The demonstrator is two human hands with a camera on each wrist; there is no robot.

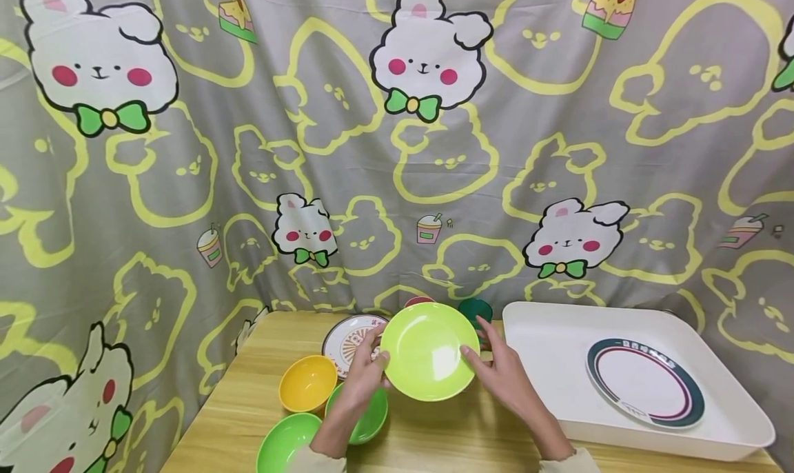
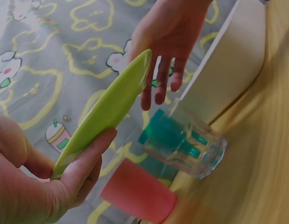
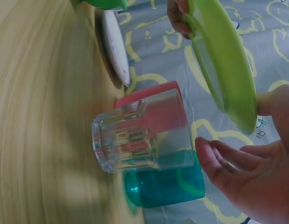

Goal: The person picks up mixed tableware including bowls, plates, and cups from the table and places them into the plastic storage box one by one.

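A lime-green plate (image 1: 428, 342) is raised above the table, tilted so its upper face shows in the head view. My left hand (image 1: 364, 373) pinches its left rim, thumb on the face and fingers beneath, as the left wrist view shows. At the opposite rim, the thumb of my right hand (image 1: 505, 369) touches the plate, while the other fingers stretch out apart from it. Below and beyond the plate stand a clear glass (image 3: 144, 133), a red cup (image 2: 139, 191) and a teal cup (image 3: 167, 186), mostly hidden in the head view.
On the left lie an orange bowl (image 1: 308, 383), two green bowls (image 1: 288, 442) and a white patterned plate (image 1: 338, 338). A large white tray (image 1: 540, 335) on the right holds a plate with a dark rim (image 1: 645, 383). A printed curtain (image 1: 347, 176) hangs behind the wooden table (image 1: 428, 435).
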